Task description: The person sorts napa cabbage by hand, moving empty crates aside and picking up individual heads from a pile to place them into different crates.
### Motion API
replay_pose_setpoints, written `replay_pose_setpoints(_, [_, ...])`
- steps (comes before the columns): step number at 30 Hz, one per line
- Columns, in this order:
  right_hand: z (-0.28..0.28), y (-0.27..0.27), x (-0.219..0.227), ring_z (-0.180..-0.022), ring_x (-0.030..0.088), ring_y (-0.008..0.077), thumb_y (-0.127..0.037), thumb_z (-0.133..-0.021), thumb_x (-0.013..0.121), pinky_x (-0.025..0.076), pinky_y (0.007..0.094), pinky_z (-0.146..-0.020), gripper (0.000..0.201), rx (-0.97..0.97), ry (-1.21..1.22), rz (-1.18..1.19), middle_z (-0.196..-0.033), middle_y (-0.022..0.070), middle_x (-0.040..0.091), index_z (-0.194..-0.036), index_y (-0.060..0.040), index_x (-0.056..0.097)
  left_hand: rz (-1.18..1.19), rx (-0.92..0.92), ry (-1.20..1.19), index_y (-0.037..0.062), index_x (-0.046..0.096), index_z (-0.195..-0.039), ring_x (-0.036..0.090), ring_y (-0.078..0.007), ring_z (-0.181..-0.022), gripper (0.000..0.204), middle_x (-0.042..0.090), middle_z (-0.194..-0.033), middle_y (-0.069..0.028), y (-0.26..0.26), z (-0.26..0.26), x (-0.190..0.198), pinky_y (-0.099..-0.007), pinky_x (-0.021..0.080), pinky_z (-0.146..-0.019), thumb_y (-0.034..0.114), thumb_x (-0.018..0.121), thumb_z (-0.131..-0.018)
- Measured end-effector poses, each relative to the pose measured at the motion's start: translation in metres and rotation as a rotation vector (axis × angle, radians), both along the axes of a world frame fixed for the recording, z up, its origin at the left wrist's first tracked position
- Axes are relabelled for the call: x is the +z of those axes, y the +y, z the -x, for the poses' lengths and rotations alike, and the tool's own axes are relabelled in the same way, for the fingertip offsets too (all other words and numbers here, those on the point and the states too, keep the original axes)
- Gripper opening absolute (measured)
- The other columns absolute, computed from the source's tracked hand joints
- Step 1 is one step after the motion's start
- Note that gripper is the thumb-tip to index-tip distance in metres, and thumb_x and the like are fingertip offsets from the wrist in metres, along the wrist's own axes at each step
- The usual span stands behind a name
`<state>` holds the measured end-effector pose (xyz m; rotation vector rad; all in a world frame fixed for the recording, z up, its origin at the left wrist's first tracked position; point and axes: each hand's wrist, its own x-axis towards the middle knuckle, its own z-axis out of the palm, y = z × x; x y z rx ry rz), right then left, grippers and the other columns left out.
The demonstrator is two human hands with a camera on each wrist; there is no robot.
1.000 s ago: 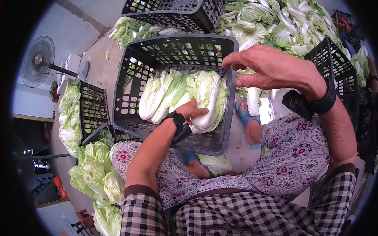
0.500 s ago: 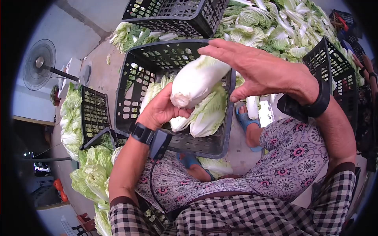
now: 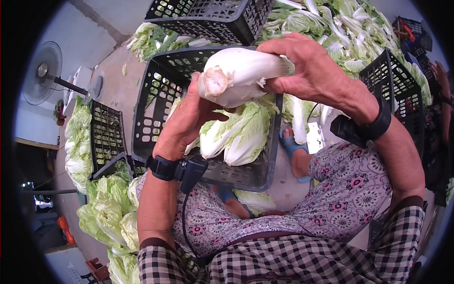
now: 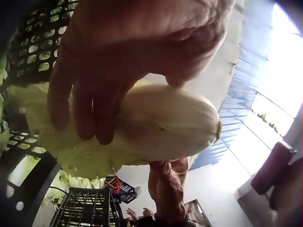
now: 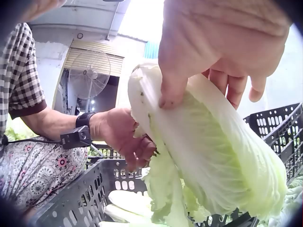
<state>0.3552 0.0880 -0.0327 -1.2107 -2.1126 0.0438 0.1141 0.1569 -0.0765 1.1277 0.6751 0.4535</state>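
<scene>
A napa cabbage (image 3: 234,75) is held up over the black crate (image 3: 236,175), its cut root end facing the camera. My left hand (image 3: 182,116) grips it near the root end; in the left wrist view its fingers (image 4: 105,118) lie over the pale leaves. From the other side my right hand (image 3: 314,66) holds the cabbage between thumb and fingers. A loose, ragged outer leaf (image 5: 163,189) hangs below it in the right wrist view. More napa cabbages (image 3: 239,135) lie in the crate beneath.
A second black crate (image 3: 203,19) stands behind, beside a large heap of cabbage leaves (image 3: 350,28). Another crate (image 3: 402,90) is at the right. Cabbages (image 3: 106,208) are piled at the left, with a fan (image 3: 42,71) farther back. Another person's hand (image 3: 440,75) shows at the right edge.
My left hand has lifted a cabbage out of the crate and turned its root end toward the camera. My right hand, earlier empty above the crate, has closed on the cabbage.
</scene>
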Motion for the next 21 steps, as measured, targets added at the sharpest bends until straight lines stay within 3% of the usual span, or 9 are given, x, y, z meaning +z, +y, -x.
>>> replay_pose_setpoints(4, [0.001, 0.0, 0.0, -0.077, 0.065, 0.0281, -0.024, -0.068, 0.072, 0.05, 0.0351, -0.069, 0.039, -0.067, 0.029, 0.068, -0.082, 0.0166, 0.065, -0.099, -0.0034, 0.061, -0.567, 0.217, 0.179, 0.0071, 0.047, -0.124, 0.051, -0.0143, -0.1, 0.046, 0.053, -0.116, -0.0065, 0.015, 0.012, -0.008, -0.0281, 0.043, -0.08, 0.039, 0.048, -0.09])
replay_pose_setpoints(7, [-0.001, 0.001, -0.006, -0.078, 0.065, 0.0263, -0.026, -0.069, 0.072, 0.051, 0.0342, -0.069, 0.041, -0.081, 0.211, 0.187, -0.082, 0.0159, 0.066, -0.1, -0.0016, 0.061, -0.573, 0.48, 0.138, 0.007, 0.047, -0.123, 0.05, -0.0126, -0.096, 0.042, 0.051, -0.117, -0.0043, 0.022, 0.015, -0.004, -0.0272, 0.04, -0.08, 0.032, 0.051, -0.089])
replay_pose_setpoints(8, [-0.001, 0.001, -0.008, -0.078, 0.065, 0.0258, -0.026, -0.069, 0.072, 0.051, 0.0341, -0.069, 0.042, -0.077, 0.3, 0.23, -0.082, 0.0156, 0.066, -0.101, -0.0009, 0.061, -0.456, 0.566, 0.054, 0.0055, 0.042, -0.128, 0.049, -0.0144, -0.101, 0.05, 0.049, -0.121, -0.0048, 0.021, 0.012, -0.001, -0.0288, 0.04, -0.085, 0.031, 0.053, -0.087])
replay_pose_setpoints(11, [0.0, -0.001, 0.001, -0.078, 0.065, 0.0244, -0.029, -0.069, 0.073, 0.051, 0.0327, -0.07, 0.045, -0.11, 0.297, 0.249, -0.083, 0.0151, 0.066, -0.101, 0.0012, 0.061, -0.285, 0.289, -0.297, 0.0045, 0.033, -0.134, 0.046, -0.018, -0.111, 0.064, 0.046, -0.125, -0.0076, 0.006, 0.002, -0.005, -0.0305, 0.038, -0.091, 0.036, 0.058, -0.083])
replay_pose_setpoints(13, [0.001, -0.004, 0.004, -0.078, 0.065, 0.0243, -0.029, -0.068, 0.074, 0.051, 0.0324, -0.07, 0.046, -0.098, 0.288, 0.294, -0.083, 0.0157, 0.066, -0.099, 0.0016, 0.062, -0.324, -0.013, 0.099, 0.0042, 0.027, -0.137, 0.042, -0.0226, -0.119, 0.079, 0.043, -0.13, -0.0121, -0.017, -0.012, 0.005, -0.0344, 0.036, -0.097, 0.042, 0.066, -0.078])
replay_pose_setpoints(14, [0.001, -0.004, 0.005, -0.077, 0.065, 0.0243, -0.029, -0.068, 0.074, 0.051, 0.0322, -0.07, 0.046, -0.09, 0.282, 0.319, -0.084, 0.016, 0.066, -0.099, 0.0018, 0.062, -0.464, -0.005, 0.082, 0.0044, 0.027, -0.136, 0.045, -0.0248, -0.117, 0.086, 0.045, -0.128, -0.0153, -0.022, -0.009, 0.006, -0.0355, 0.038, -0.096, 0.041, 0.072, -0.073])
replay_pose_setpoints(18, [0.002, -0.006, 0.002, -0.077, 0.066, 0.0239, -0.031, -0.066, 0.075, 0.051, 0.0319, -0.07, 0.047, -0.076, 0.288, 0.363, -0.084, 0.016, 0.066, -0.098, 0.0017, 0.062, -0.487, 0.113, 0.047, -0.001, 0.031, -0.132, 0.05, -0.0227, -0.11, 0.092, 0.05, -0.121, -0.015, -0.017, -0.007, 0.011, -0.0333, 0.044, -0.09, 0.044, 0.077, -0.066])
replay_pose_setpoints(21, [0.005, -0.008, 0.004, -0.077, 0.066, 0.024, -0.032, -0.065, 0.076, 0.051, 0.032, -0.07, 0.049, -0.068, 0.29, 0.388, -0.084, 0.0159, 0.066, -0.098, 0.0017, 0.062, -0.49, -0.006, 0.026, -0.0028, 0.037, -0.128, 0.052, -0.0214, -0.107, 0.087, 0.054, -0.116, -0.0138, -0.024, -0.01, 0.015, -0.0331, 0.045, -0.089, 0.043, 0.077, -0.066])
